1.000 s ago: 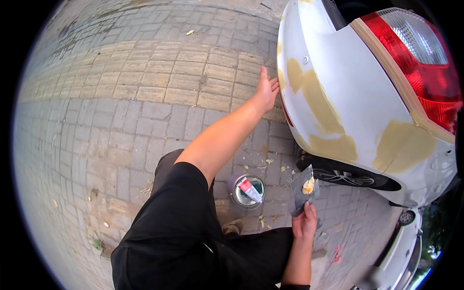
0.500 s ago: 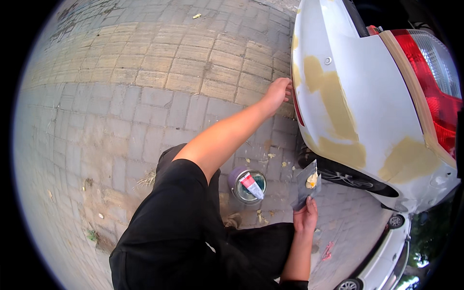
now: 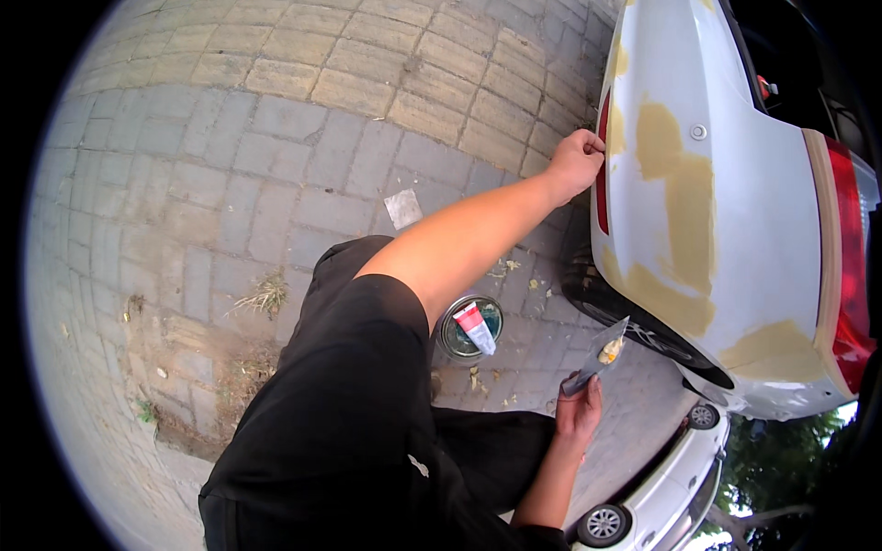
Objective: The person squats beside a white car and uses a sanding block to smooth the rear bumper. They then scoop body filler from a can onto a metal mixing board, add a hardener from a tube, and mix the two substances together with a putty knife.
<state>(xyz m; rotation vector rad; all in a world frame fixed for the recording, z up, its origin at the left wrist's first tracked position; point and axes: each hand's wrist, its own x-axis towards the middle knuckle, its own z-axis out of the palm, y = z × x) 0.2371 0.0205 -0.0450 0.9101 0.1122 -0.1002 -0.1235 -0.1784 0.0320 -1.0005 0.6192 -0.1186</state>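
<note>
- Leftmost, brick paving [image 3: 230, 165] covers the ground, with a small square scrap [image 3: 403, 208] lying flat on it.
- Next, a round tin [image 3: 457, 332] sits on the paving by the person's knee, and a red-and-white tube [image 3: 476, 328] lies across its top.
- Then the left hand [image 3: 577, 161], arm stretched out, presses against the edge of the white car body [image 3: 735, 211]; its fingers are curled in, and I cannot tell whether they hold anything.
- Lower down, the right hand [image 3: 579, 409] grips a flat scraper [image 3: 602, 354] by its lower end, fingers closed round it; a dab of yellowish filler [image 3: 610, 349] sits on the blade, just beside the car.
- Farther right, tan filler patches [image 3: 684, 211] mark the car's panel, and a red tail light [image 3: 845, 275] runs along its far edge.
</note>
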